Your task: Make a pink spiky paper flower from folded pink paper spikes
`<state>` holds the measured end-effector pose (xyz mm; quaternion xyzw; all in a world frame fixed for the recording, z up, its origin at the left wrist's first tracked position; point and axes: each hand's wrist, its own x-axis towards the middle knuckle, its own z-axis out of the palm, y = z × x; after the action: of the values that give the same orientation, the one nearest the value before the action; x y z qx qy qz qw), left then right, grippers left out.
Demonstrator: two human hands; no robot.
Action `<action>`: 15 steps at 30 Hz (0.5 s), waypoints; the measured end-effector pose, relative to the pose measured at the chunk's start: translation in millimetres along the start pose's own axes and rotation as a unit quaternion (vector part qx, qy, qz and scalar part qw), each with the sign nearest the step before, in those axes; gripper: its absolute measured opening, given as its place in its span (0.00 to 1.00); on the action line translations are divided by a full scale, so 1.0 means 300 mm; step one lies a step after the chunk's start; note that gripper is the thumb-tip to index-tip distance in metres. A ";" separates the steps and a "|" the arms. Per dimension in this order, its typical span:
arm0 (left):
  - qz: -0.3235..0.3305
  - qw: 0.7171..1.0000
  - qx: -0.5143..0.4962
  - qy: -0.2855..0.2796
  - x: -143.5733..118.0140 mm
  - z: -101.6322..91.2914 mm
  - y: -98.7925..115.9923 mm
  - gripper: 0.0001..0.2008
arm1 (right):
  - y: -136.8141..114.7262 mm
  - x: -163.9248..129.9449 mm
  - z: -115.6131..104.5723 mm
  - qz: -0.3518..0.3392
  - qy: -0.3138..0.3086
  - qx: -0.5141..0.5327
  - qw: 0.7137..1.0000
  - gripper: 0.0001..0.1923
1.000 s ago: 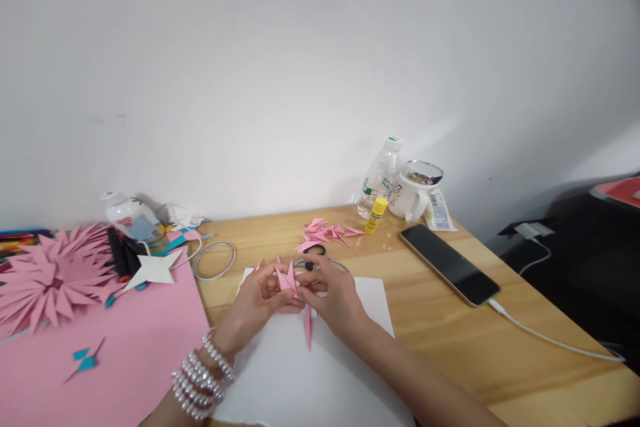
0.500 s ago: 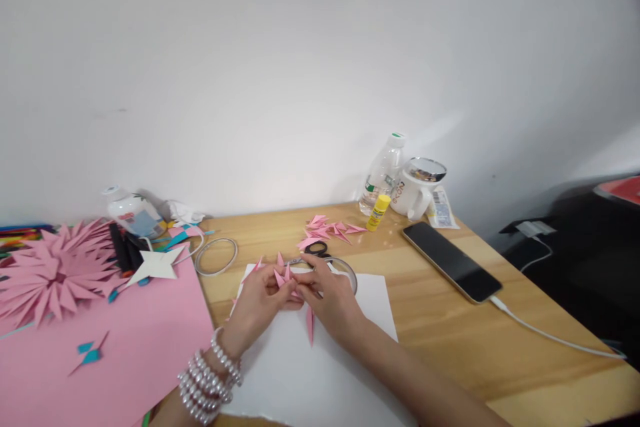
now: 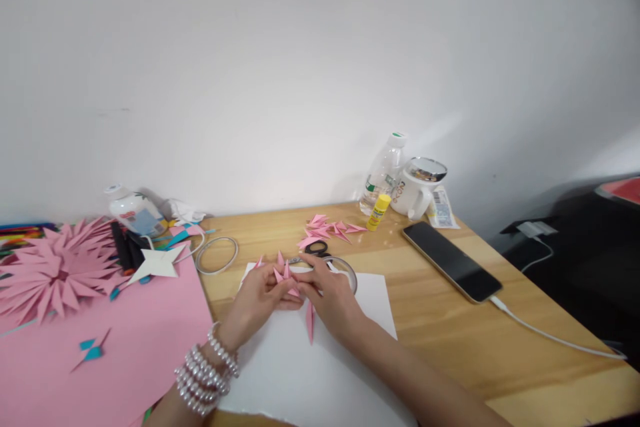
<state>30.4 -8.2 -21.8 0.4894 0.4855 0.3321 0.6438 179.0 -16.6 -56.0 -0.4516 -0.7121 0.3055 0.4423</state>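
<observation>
- Head view: the left hand [image 3: 263, 300] and the right hand [image 3: 327, 297] meet over a white sheet [image 3: 320, 373] at the near middle of the tabletop [image 3: 450, 340], both pinched shut on one pink paper piece [image 3: 290, 280] held between their fingertips.
- The paper piece has several folded points sticking up above the fingers, and one long point hangs down just below the right hand.
- A stack of pearl bracelets [image 3: 203, 380] sits on the left wrist.
- Scissors [image 3: 316, 248] and a clear ring lie just behind the hands, and loose pink folded points [image 3: 327, 230] lie further back.
- Toward the far right corner stand a bottle [image 3: 383, 173], a white mug [image 3: 417, 187] and a yellow glue stick [image 3: 379, 212]; a phone [image 3: 451, 262] lies near the right edge, its cable plugged in.
- A large pink sheet [image 3: 100, 347] covers the left side, with a pink paper flower [image 3: 55, 273] on its far part.
</observation>
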 end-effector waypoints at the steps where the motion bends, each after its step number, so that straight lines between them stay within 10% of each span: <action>1: -0.001 1.000 0.001 0.001 0.000 0.000 0.001 0.13 | 0.000 0.001 -0.001 -0.001 -0.002 0.001 1.000 0.21; 15: -0.007 1.000 0.012 0.013 0.012 -0.010 -0.013 0.14 | 0.000 0.010 -0.016 0.000 -0.052 -0.024 0.998 0.24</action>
<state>28.5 -5.1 -26.6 0.4894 0.5015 0.3276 0.6338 182.8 -13.6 -52.8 -0.4460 -0.7410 0.3115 0.3937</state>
